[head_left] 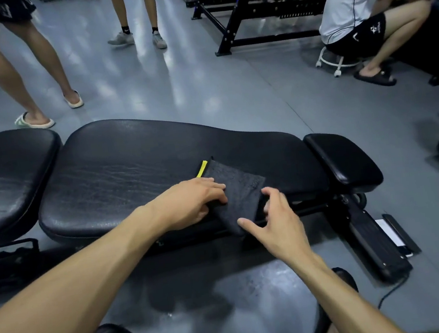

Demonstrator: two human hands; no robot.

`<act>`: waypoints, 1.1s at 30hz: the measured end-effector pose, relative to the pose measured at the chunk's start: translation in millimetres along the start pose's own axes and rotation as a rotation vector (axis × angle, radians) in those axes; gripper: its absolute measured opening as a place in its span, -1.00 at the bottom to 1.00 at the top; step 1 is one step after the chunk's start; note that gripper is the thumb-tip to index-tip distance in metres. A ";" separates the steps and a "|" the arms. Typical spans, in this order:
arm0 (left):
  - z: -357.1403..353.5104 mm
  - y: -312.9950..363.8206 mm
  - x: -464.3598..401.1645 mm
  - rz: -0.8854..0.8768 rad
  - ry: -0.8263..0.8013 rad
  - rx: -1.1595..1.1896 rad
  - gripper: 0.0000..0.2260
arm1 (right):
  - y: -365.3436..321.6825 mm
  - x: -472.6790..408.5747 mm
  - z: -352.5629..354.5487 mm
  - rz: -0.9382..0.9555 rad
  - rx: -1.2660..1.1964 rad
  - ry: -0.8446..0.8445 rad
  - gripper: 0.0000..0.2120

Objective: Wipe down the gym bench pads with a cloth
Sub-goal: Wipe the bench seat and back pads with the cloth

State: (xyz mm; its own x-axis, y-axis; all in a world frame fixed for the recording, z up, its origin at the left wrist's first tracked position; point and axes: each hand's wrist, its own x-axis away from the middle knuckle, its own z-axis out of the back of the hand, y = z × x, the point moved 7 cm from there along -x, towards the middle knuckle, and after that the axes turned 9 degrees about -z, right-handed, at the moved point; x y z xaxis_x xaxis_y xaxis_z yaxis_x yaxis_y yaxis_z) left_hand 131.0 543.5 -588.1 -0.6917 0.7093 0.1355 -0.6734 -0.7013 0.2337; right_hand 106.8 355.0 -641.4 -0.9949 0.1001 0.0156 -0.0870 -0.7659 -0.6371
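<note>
A long black bench pad [131,173] runs across the middle, with a second black pad [6,174] to its left and a small black head pad [343,160] at its right end. A dark grey folded cloth [239,191] with a yellow tag lies on the long pad's near edge and hangs over it. My left hand [192,199] grips the cloth's left edge, fingers on top. My right hand [276,220] hovers at the cloth's lower right corner, fingers spread, touching or nearly touching it.
Two people stand on the grey floor behind the bench, one in sandals [34,120]. A person sits on a white stool [338,62] at the back right. A black rack [257,6] stands behind. The bench's base and a cable [391,292] lie at lower right.
</note>
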 end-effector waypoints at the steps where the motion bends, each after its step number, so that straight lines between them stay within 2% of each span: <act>1: 2.0 -1.4 -0.3 0.000 0.005 0.030 -0.50 | -9.7 -1.6 7.0 0.124 0.033 0.049 -0.17; 3: 7.5 -2.1 0.2 -0.031 0.023 0.070 -0.53 | -31.3 -8.8 12.4 0.342 0.107 0.016 -0.08; 6: 12.7 3.6 2.5 -0.113 0.027 0.121 -0.57 | -61.3 -26.9 -0.9 0.557 0.244 -0.220 0.10; 8: 15.6 7.6 3.2 -0.147 0.019 0.119 -0.63 | -81.9 -43.1 -11.9 0.629 0.278 -0.352 0.14; 10: 17.3 7.2 3.8 -0.135 0.026 0.089 -0.69 | -101.0 -56.6 -22.3 0.661 0.298 -0.440 0.08; 13: 20.4 -3.7 7.7 -0.047 0.095 0.103 -0.69 | -109.6 -60.5 -31.6 0.632 0.161 -0.535 -0.15; 19: 39.8 10.0 -0.7 -0.147 0.365 -0.070 -0.83 | -60.0 -45.7 -24.9 0.442 -0.110 -0.411 -0.49; 21: 40.0 7.1 -5.9 -0.104 0.399 -0.029 -0.76 | -36.1 -41.5 -18.2 0.437 -0.133 -0.380 -0.61; 23: 36.2 2.7 -9.8 -0.072 0.370 0.004 -0.64 | -9.2 -47.6 1.3 0.446 -0.023 -0.287 -0.66; 26: 28.5 -2.9 -12.3 -0.049 0.313 0.017 -0.63 | 19.7 -76.6 40.5 0.441 0.285 -0.177 -0.66; 29: 20.8 -8.3 -13.7 -0.027 0.269 0.027 -0.67 | 19.2 -110.1 64.1 0.470 0.476 -0.157 -0.60; 31: 17.5 -14.0 -14.8 -0.013 0.254 0.033 -0.69 | 11.0 -123.7 62.8 0.453 0.561 -0.116 -0.51; 33: 12.8 -22.8 -16.7 0.026 0.213 0.036 -0.69 | 9.4 -127.5 57.6 0.345 0.550 0.016 -0.33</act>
State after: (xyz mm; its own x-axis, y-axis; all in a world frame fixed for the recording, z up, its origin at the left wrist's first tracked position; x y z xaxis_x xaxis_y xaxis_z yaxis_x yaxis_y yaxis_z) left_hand 161.2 548.6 -583.4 -0.7507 0.6576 -0.0640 -0.6477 -0.7133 0.2679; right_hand 229.9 298.5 -605.0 -0.9700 -0.2035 -0.1331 0.2192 -0.9688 -0.1159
